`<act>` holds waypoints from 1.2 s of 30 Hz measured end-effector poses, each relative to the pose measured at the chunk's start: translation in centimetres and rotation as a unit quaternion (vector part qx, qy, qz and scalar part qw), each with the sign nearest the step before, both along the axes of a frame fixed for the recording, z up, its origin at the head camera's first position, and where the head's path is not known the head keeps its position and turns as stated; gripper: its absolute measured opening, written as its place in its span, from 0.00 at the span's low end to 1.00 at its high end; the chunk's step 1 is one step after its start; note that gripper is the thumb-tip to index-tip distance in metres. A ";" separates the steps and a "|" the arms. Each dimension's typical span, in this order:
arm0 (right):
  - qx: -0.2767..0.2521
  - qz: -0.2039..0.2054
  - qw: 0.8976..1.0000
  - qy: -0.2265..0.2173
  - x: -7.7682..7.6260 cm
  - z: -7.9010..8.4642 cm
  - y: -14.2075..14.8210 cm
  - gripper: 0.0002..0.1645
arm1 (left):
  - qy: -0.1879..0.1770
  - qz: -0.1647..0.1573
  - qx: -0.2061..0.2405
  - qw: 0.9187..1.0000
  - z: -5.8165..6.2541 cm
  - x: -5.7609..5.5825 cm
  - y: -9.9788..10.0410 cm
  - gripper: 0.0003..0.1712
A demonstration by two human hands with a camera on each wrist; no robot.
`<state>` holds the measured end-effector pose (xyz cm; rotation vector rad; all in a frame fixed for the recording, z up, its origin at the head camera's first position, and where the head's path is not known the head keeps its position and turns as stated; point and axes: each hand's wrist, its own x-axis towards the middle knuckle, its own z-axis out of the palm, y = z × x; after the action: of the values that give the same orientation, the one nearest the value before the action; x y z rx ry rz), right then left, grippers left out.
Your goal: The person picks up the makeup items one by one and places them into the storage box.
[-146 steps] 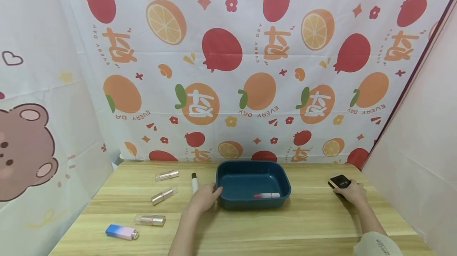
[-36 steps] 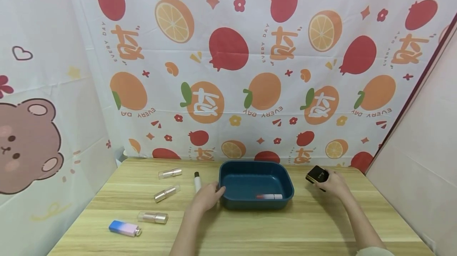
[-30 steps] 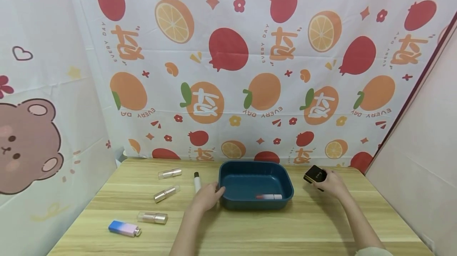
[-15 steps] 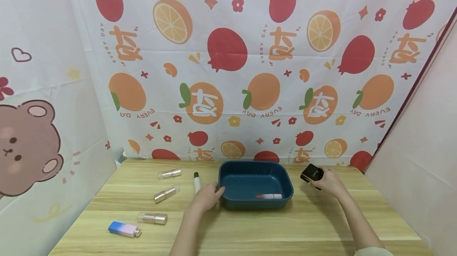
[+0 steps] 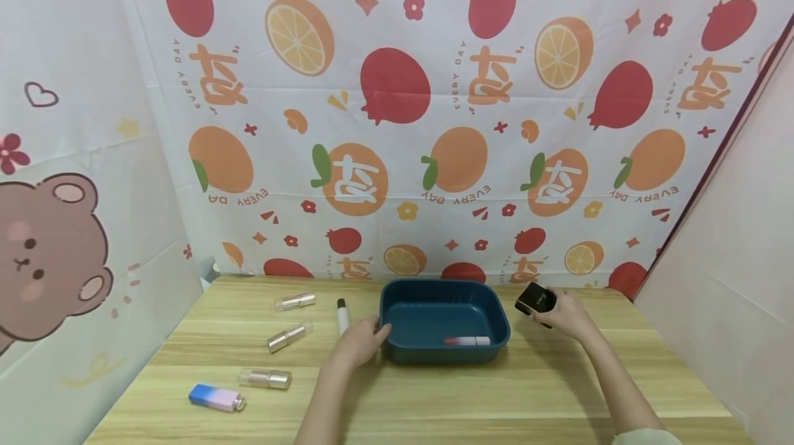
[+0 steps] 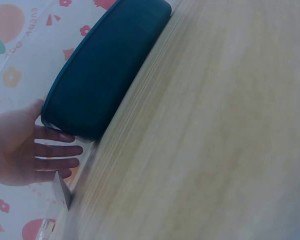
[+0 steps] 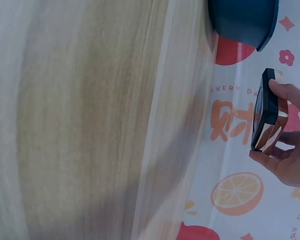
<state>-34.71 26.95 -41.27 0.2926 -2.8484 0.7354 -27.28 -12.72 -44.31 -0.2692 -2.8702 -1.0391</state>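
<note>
My left hand [image 5: 358, 344] is at the left end of a dark blue open box [image 5: 434, 355]. Its thumb hooks over the rim while the fingers lie against the outside wall, straight in the left wrist view [image 6: 20, 145]. Inside the box lies a lip gloss tube [image 5: 468, 341] with a white cap and reddish body. To the right of the box, my right hand [image 5: 569, 314] holds a black square compact [image 5: 536, 298] with gold sides. The right wrist view shows thumb and fingertips gripping the compact [image 7: 270, 112] by its edges, raised off the table.
Left of the box lie three clear-and-gold lipstick tubes [image 5: 295, 302], a blue-pink tube [image 5: 216, 397] and a white tube with a dark end [image 5: 342, 315], partly behind the left hand. A fruit-print cloth [image 5: 397, 176] hangs behind the wooden table [image 5: 471, 404].
My right hand has picked up the compact from the table's right side and carried it left, towards the box. The left hand stays at the box; the tubes have not moved.
</note>
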 end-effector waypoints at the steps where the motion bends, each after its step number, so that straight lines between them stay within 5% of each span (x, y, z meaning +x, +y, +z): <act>1: -0.001 0.001 1.000 -0.001 0.0 0.1 -0.1 0.46 | 0.000 0.000 0.000 1.000 0.0 0.0 0.0 0.26; 36: -0.022 0.005 1.000 -0.012 0.7 1.3 -2.1 0.49 | -0.004 0.008 0.003 1.000 0.0 0.1 0.1 0.28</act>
<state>-34.03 24.89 -39.95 0.2934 -2.8516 0.8080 -27.21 -12.65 -44.27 -0.2406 -2.8721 -1.0476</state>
